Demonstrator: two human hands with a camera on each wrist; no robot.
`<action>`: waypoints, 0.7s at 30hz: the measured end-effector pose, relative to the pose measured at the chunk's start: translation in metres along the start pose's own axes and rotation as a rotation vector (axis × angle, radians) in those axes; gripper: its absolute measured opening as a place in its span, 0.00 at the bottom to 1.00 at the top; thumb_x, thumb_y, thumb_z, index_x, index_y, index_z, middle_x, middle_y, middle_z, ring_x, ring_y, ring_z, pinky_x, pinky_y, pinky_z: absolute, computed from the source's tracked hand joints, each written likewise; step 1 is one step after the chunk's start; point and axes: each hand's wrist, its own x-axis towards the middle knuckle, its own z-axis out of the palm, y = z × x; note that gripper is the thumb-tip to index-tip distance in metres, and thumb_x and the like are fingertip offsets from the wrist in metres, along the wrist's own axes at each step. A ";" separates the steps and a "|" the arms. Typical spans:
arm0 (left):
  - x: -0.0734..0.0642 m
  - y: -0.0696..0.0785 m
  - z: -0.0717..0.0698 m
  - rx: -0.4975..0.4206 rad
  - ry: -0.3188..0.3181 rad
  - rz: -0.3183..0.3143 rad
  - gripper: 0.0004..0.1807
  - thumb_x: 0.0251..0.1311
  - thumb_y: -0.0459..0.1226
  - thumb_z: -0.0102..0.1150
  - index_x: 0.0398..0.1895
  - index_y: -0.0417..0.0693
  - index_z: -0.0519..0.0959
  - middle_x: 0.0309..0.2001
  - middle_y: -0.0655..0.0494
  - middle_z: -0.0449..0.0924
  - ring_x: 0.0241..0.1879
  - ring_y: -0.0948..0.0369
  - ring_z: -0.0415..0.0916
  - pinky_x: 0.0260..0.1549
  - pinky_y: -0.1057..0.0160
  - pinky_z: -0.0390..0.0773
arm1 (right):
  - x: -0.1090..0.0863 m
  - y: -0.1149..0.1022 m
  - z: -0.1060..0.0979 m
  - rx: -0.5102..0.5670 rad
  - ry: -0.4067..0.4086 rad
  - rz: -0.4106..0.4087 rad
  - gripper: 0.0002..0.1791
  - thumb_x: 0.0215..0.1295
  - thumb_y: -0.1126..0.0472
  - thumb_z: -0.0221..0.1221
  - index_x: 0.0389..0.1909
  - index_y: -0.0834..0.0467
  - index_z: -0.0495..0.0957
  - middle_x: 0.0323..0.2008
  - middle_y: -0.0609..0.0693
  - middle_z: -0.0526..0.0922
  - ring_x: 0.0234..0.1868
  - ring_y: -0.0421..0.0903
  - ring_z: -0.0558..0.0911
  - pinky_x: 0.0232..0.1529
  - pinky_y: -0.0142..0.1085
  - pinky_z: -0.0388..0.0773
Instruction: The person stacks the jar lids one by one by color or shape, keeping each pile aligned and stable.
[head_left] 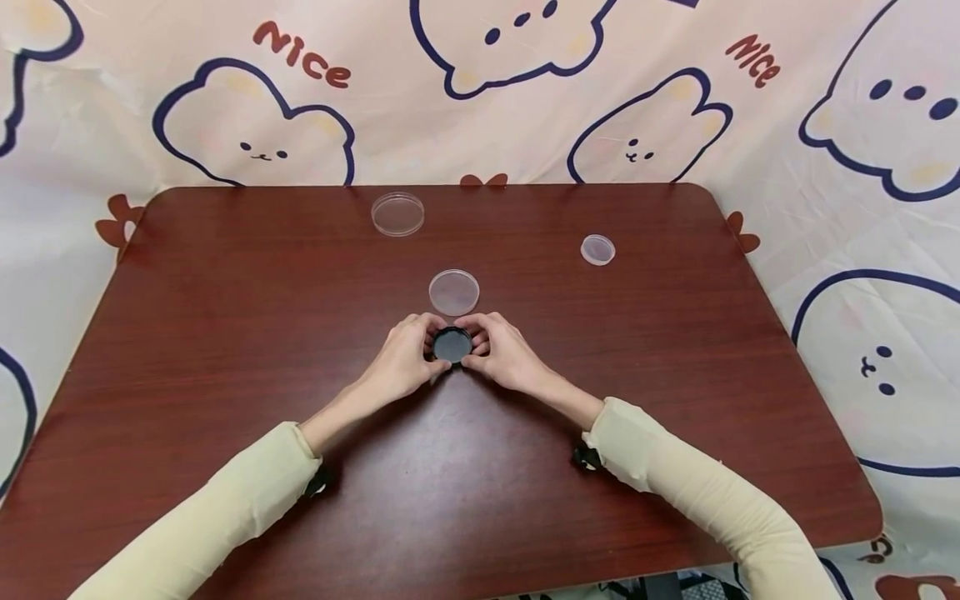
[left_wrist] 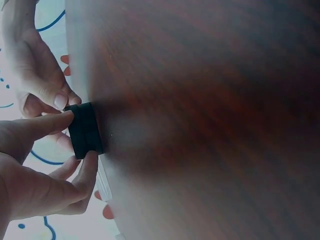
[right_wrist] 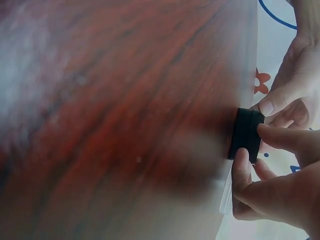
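A small round black container (head_left: 452, 344) with a dark grey top face and a raised black rim is held between both hands near the middle of the table. From the side, in the left wrist view, the black container (left_wrist: 86, 131) shows a seam round its wall. My left hand (head_left: 405, 354) grips its left side, thumb at the near edge and fingers at the far edge. On the opposite side my right hand (head_left: 510, 352) grips it likewise. Just beyond the fingertips lies a clear round dish (head_left: 453, 293).
A larger clear round dish (head_left: 397, 215) lies near the table's back edge, left of centre. Toward the back right sits a smaller clear round dish (head_left: 597, 249). The brown wooden table (head_left: 225, 333) is enclosed by a cartoon-printed cloth (head_left: 480, 133) behind and at the sides.
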 end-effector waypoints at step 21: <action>-0.001 -0.006 -0.002 -0.002 -0.078 0.035 0.40 0.46 0.29 0.73 0.63 0.30 0.65 0.54 0.34 0.67 0.49 0.46 0.72 0.52 0.50 0.70 | 0.000 0.006 -0.003 0.040 -0.064 -0.041 0.35 0.51 0.76 0.67 0.62 0.66 0.67 0.49 0.62 0.71 0.44 0.50 0.78 0.43 0.29 0.77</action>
